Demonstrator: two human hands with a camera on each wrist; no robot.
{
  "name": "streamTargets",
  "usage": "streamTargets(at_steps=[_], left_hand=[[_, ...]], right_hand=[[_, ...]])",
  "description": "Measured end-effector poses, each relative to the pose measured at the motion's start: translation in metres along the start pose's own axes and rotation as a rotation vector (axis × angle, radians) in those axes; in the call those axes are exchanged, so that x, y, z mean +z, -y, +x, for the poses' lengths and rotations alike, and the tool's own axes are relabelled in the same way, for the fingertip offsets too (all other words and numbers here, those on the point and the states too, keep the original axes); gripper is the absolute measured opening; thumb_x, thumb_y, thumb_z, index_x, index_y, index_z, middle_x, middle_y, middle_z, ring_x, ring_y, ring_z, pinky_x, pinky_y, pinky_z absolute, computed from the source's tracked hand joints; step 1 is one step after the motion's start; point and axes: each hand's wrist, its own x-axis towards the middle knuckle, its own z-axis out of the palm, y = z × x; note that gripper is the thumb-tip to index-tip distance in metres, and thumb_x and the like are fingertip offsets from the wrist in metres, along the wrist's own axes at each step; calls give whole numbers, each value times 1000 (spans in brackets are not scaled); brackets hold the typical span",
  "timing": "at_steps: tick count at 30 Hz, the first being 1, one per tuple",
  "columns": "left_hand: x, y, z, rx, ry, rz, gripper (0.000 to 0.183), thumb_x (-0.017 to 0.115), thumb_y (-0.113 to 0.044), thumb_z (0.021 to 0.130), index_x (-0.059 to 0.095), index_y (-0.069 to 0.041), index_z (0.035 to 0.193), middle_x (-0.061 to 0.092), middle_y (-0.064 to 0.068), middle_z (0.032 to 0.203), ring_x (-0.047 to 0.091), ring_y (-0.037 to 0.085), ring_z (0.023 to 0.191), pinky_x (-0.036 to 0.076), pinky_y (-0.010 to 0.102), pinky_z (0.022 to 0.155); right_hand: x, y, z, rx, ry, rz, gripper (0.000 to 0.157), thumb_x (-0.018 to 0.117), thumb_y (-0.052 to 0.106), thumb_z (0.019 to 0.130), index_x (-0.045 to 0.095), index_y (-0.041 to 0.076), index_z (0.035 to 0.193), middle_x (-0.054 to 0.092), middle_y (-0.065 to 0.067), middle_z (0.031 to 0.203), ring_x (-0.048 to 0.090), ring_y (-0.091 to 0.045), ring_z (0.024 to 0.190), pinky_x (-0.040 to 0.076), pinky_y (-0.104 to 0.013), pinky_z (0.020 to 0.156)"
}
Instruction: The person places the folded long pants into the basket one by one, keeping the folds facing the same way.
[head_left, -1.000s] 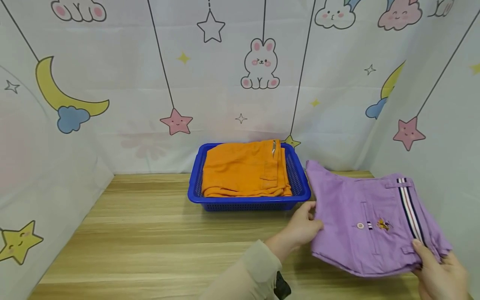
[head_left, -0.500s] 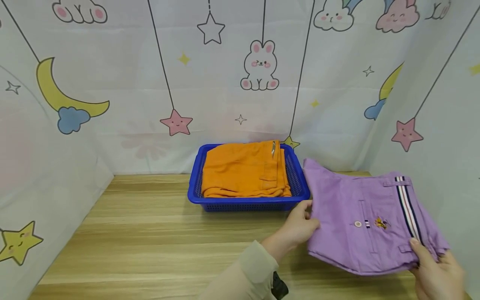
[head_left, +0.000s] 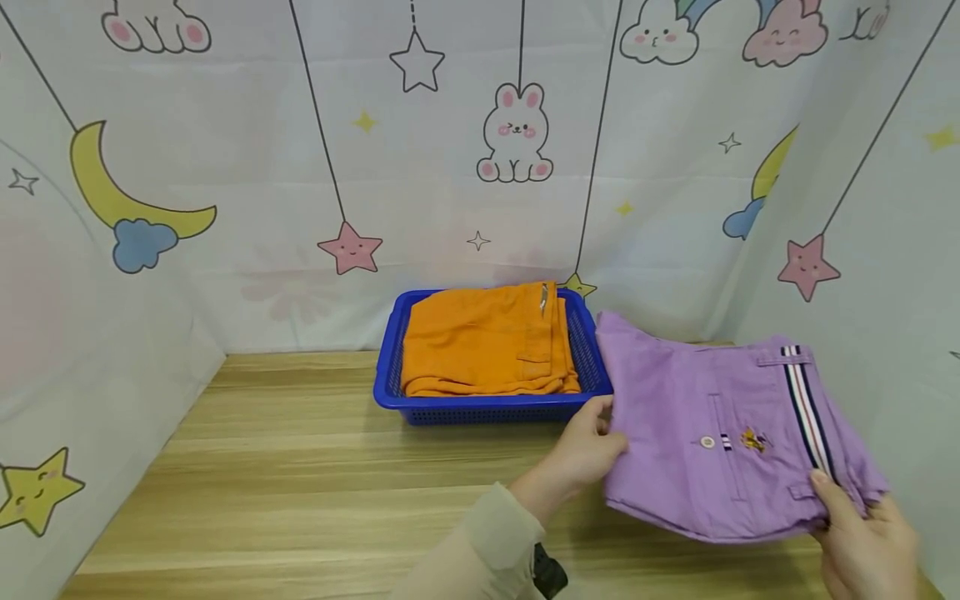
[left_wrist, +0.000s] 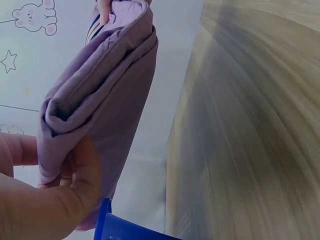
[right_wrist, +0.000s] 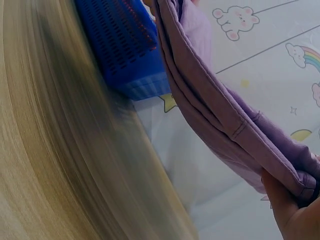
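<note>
Folded purple trousers (head_left: 675,442) hang in the air between both hands, lifted off the table in the wrist views. They have a striped band at the waist, a button and a small embroidered figure. My left hand (head_left: 581,446) pinches their left edge, its thumb and fingers around the folded layers. At the lower right corner, my right hand (head_left: 866,537) grips the waistband, thumb on top. Just left of the trousers stands a blue plastic basket (head_left: 487,402) holding folded orange trousers (head_left: 472,342). The purple cloth's upper left corner overlaps the basket's right rim in the head view.
The basket rests at the back of a wood-grain table (head_left: 285,467). A white cloth backdrop (head_left: 262,167) printed with stars, moons and rabbits hangs behind and along both sides. A dark wrist strap (head_left: 549,573) shows below the left sleeve.
Both hands have carried the purple trousers slightly left and up, nearer the basket. The hold of each hand looks the same, and the basket with the orange trousers has stayed put.
</note>
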Motion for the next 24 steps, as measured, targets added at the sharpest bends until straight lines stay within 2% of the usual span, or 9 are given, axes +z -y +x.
streamTargets(at_steps=[5,13,24], left_hand=[[-3,-3,-2,1,1,2,58,58,6,76,50,-11,131,55,8,85,51,15,77,46,28,64],[-9,-4,-5,4,4,-8,57,57,6,77,50,-12,131,55,8,86,51,16,77,46,28,64],[-14,-4,-7,2,6,-11,57,56,5,78,49,-11,132,57,9,89,52,16,80,47,29,66]], right_hand=[[2,-1,-1,-18,41,-2,46,52,-12,88,57,8,129,69,2,109,67,-7,92,56,-25,63],[9,-2,-3,-26,-1,-21,46,53,-12,88,56,7,130,68,2,112,66,-6,96,56,-23,67],[16,-3,-6,-69,-12,30,46,51,-16,87,55,1,130,68,-4,113,67,-10,97,55,-24,69]])
